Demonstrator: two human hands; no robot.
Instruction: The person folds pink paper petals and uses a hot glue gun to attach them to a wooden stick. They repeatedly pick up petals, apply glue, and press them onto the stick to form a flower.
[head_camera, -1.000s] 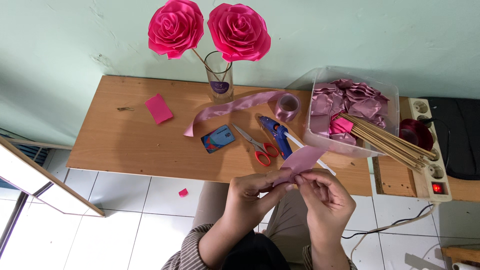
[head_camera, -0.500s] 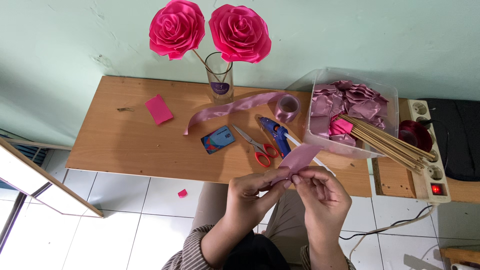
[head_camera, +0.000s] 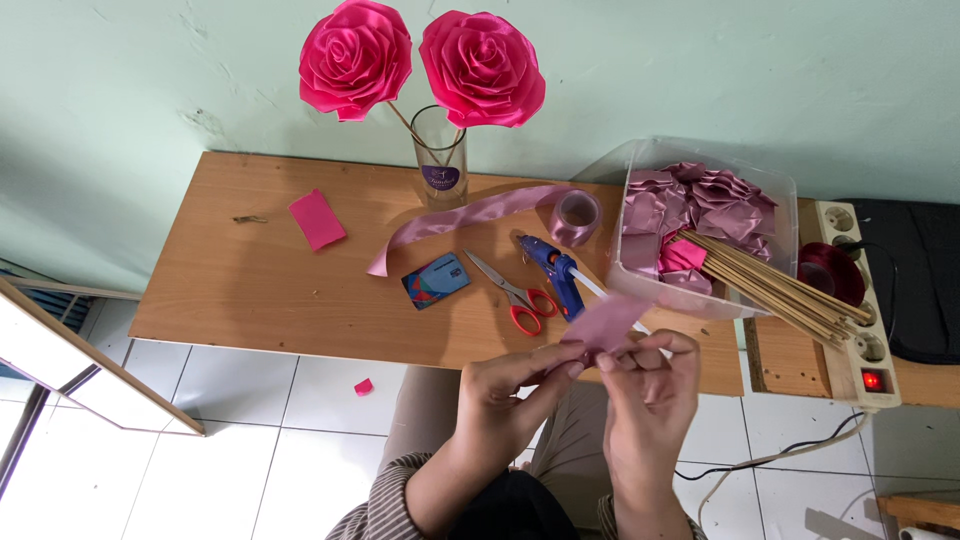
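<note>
- The left hand (head_camera: 510, 385) and right hand (head_camera: 650, 385) meet just off the near edge of the counter (head_camera: 250, 290), each pinching the same small mauve ribbon piece (head_camera: 605, 322) with thumb and fingertips; both grips are closed on it.
- The ribbon piece sticks up toward 12 o'clock from the fingers, hanging over the counter's edge and not resting on it.
- To fold it well, I judge the pinches should stay close together near the lower edge, so the satin cannot slip.
- At 12 o'clock, just beyond the hands, lie the blue glue gun (head_camera: 555, 275) and red-handled scissors (head_camera: 515, 295); at 1 o'clock stands the clear tub (head_camera: 775, 200) with wooden sticks (head_camera: 780, 290) jutting out.
- Open room lies at 10 o'clock, on the bare wood near the pink scrap (head_camera: 317, 218).
</note>
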